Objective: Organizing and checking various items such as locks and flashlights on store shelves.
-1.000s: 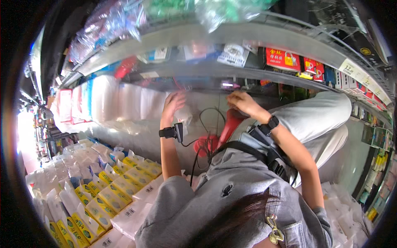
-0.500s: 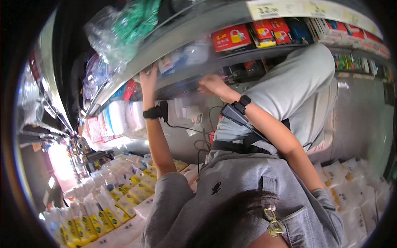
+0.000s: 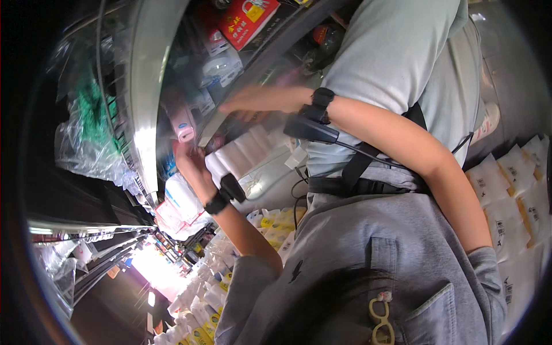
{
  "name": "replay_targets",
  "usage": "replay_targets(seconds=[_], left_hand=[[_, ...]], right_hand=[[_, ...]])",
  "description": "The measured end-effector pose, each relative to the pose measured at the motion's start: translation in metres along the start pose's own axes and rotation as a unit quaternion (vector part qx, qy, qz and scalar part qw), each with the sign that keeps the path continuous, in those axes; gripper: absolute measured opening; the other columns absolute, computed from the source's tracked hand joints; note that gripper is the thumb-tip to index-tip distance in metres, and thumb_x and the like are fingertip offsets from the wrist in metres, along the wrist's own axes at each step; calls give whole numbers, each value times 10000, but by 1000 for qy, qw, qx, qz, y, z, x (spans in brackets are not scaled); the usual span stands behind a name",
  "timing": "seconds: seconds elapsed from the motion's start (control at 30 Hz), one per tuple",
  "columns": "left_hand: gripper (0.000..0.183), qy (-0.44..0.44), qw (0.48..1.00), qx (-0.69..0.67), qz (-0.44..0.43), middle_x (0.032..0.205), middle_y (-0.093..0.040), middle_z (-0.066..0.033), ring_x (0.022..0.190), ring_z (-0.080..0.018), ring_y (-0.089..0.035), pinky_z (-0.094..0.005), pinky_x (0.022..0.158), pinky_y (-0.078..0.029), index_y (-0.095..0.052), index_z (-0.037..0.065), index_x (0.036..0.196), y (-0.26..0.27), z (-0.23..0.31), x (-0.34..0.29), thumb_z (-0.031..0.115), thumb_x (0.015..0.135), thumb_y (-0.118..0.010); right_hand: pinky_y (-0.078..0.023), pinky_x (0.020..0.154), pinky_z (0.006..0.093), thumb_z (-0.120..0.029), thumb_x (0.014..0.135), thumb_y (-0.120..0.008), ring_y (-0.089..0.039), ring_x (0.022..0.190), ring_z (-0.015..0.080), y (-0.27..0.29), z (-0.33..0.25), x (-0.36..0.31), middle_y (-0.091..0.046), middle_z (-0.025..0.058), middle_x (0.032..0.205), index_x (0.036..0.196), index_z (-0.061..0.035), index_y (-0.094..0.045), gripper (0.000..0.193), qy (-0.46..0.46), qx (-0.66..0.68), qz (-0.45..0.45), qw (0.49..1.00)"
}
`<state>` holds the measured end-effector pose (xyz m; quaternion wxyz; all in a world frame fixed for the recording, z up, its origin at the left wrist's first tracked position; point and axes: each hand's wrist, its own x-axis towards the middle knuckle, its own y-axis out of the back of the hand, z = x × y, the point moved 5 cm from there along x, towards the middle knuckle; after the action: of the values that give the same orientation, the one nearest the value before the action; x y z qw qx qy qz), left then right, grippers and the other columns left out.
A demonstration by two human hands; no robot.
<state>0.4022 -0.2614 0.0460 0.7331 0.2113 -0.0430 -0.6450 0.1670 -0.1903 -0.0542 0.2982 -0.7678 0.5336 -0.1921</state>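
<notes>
My left hand (image 3: 194, 167) reaches up to the shelf, its fingers at the near end of a pink pack (image 3: 183, 123) with a small blue oval on it. Whether those fingers grip the pack or only touch it, I cannot tell. My right hand (image 3: 253, 103) is smeared by motion beside the shelf's front, and its fingers do not show clearly. Just beyond it lies a clear plastic blister pack (image 3: 221, 69) on the shelf. White wrapped packs (image 3: 244, 152) lie between the two hands, lower down. Both wrists carry black straps with small devices.
A curved metal shelf rail (image 3: 150, 92) runs along the left, with clear and green plastic bags (image 3: 92, 121) beyond it. A red box (image 3: 248, 22) picturing a padlock sits at the top. White packs (image 3: 517, 201) line the right; yellow-and-white packs (image 3: 201, 310) stand lower left.
My view has turned and come closer to the shelf. My right hand has moved left toward my left hand. The pink pack now shows at my left hand.
</notes>
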Motion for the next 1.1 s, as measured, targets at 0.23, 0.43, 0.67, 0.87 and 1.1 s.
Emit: replay_targets(seconds=[0.23,0.43,0.67,0.87,1.1], left_hand=[[545,116,984,-127,-51,1123,-491,-129,1030,-322,-540,-436,887,-476,-431,34,1193,-21,-44,3,406,844,-622],[504,184,954,-107,-213,1160,-562,-134,1077,-272,-537,-454,936,-410,-508,48,1155,-93,-42,14,424,835,-608],[471,164,953,-74,-246,1253,-511,-93,1127,-255,-492,-416,890,-434,-446,101,1263,-19,-90,-32,382,896,-535],[401,166,979,101,-62,726,-566,-14,698,-148,-520,-340,694,-450,-601,107,814,-2,-21,28,508,820,-609],[600,-104,805,565,-152,1332,-474,-108,1186,-249,-456,-341,990,-340,-469,16,1298,-98,51,107,450,888,-534]], right_hand=[[-450,873,363,-630,725,-629,-548,1039,294,-15,33,40,-546,208,1145,1237,20,-485,840,-37,94,32,994],[-435,477,319,-523,690,-708,-574,554,197,14,52,75,-613,59,706,904,16,-615,587,55,-101,121,986],[-487,606,353,-347,468,-773,-636,727,275,-23,43,38,-631,177,746,872,22,-638,563,64,-316,74,944],[-483,600,336,-370,452,-781,-640,714,260,-15,35,12,-642,169,749,772,27,-657,524,-46,-261,-26,964],[-474,561,329,-328,501,-767,-635,658,238,-12,31,-1,-650,158,761,831,52,-655,516,-34,-205,-36,977]])
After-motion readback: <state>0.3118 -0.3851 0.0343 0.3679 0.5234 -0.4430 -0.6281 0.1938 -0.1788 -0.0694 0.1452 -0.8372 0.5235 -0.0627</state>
